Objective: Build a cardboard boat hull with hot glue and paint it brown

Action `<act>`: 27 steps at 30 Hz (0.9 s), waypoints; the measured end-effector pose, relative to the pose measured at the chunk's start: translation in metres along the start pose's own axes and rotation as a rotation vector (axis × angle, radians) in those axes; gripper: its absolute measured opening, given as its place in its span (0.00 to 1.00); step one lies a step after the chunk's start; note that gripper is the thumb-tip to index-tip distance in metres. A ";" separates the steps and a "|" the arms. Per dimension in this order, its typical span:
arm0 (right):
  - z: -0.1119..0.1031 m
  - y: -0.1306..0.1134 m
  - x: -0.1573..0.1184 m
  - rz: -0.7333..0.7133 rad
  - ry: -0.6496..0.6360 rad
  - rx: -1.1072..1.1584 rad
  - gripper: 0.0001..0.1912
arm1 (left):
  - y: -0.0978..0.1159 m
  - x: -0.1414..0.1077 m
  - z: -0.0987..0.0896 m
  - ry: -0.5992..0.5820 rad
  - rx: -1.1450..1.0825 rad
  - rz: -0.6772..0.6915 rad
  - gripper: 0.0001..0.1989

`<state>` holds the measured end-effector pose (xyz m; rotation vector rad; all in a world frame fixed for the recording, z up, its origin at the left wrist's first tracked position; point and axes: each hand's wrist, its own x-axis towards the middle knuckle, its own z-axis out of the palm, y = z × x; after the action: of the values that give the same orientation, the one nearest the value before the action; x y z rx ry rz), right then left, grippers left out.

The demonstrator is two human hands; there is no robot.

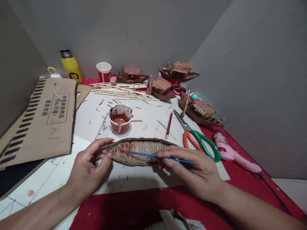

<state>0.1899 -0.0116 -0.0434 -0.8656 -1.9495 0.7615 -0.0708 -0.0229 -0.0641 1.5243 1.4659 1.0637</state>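
Note:
A boat-shaped corrugated cardboard piece (146, 146) is held level above the white sheet. Brown paint covers part of its left end; the ridges further right are bare. My left hand (92, 164) pinches the pointed left tip between thumb and fingers. A thin blue brush (144, 154) is pinched in my right hand (192, 167), its tip on the ridges near the painted part. Some right fingers are hidden behind the cardboard's right end. Just beyond the piece stands a paper cup (120, 126) with brown paint inside and smears on its wall.
Green-and-orange scissors (203, 143), a red pencil (169, 125) and a pink glue gun (233, 156) lie right. Brown model boats (200, 110), thin sticks (120, 91), another cup (104, 72) and a yellow bottle (72, 67) are behind. Printed cardboard (48, 121) lies left.

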 end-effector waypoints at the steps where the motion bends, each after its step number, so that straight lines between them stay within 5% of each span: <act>1: -0.001 0.000 -0.001 -0.007 -0.006 -0.014 0.15 | 0.000 0.000 0.000 -0.001 0.003 0.002 0.13; 7: -0.007 -0.002 -0.003 -0.010 0.060 -0.102 0.14 | 0.003 0.002 0.001 0.009 -0.007 0.020 0.12; 27: -0.008 -0.008 -0.003 -0.086 -0.107 -0.122 0.19 | 0.004 0.002 0.003 0.033 0.031 0.015 0.11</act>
<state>0.1957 -0.0170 -0.0343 -0.8211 -2.1323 0.6556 -0.0670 -0.0211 -0.0616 1.5487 1.5019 1.0842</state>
